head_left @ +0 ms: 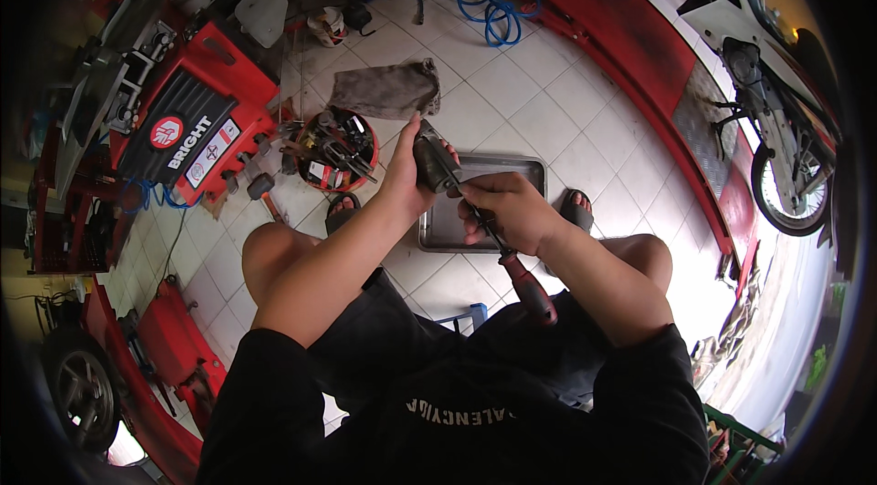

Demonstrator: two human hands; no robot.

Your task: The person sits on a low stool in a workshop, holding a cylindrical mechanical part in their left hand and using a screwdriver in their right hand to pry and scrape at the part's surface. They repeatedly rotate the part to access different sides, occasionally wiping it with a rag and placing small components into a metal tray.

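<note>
My left hand (406, 173) is wrapped around a dark, roughly cylindrical metal part (432, 163), held tilted in front of me. Its exact kind I cannot make out. A screwdriver (528, 291) with a red and black handle is in my right hand (505, 206), its fingers closed around the shaft close to the part. The handle hangs out below that hand, toward my lap. Whether the screwdriver's tip touches the part is hidden by the fingers. Beneath both hands lies a shallow metal tray (440, 229) on the tiled floor, partly covered by them.
Left of the tray stands a red tub (367, 176) full of tools, with a stained grey rag (388, 90) beyond it. A mallet (262, 187) and a red machine (206, 110) are farther left. Blue hose (498, 15) coils ahead; a motorcycle (786, 133) stands right.
</note>
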